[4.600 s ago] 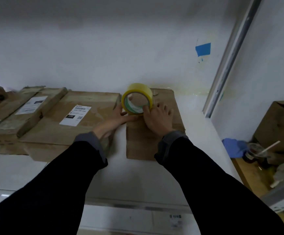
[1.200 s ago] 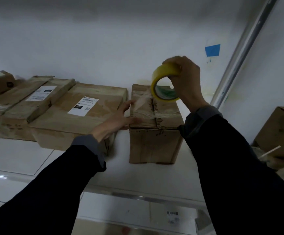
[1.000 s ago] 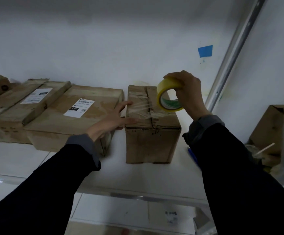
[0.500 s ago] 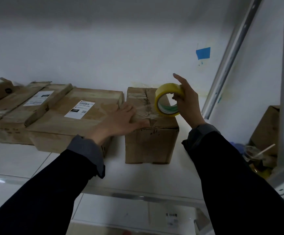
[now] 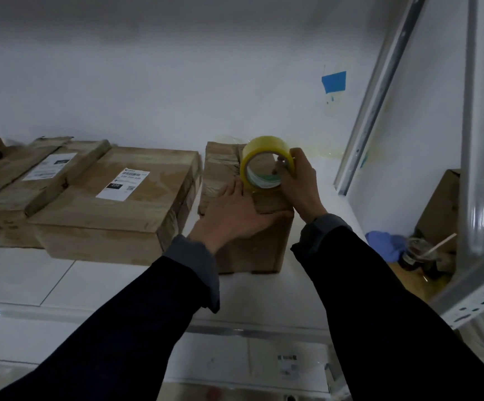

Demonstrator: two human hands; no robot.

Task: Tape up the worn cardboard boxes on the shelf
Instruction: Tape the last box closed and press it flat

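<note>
A small worn cardboard box stands on the white shelf, right of centre. My right hand grips a yellow roll of clear tape and holds it on edge on the box's top. My left hand lies flat on the near part of the box top, fingers straight, pressing down where the tape runs. A flat box with a white label sits just left of the small one.
More flat worn boxes line the shelf to the far left. A metal shelf upright rises at the right, another post closer. Beyond it lie a blue glove, a cup with a straw and a brown box.
My right hand has brought the roll down from the air onto the box top. My left hand has slid right along the box top and now presses flat.
</note>
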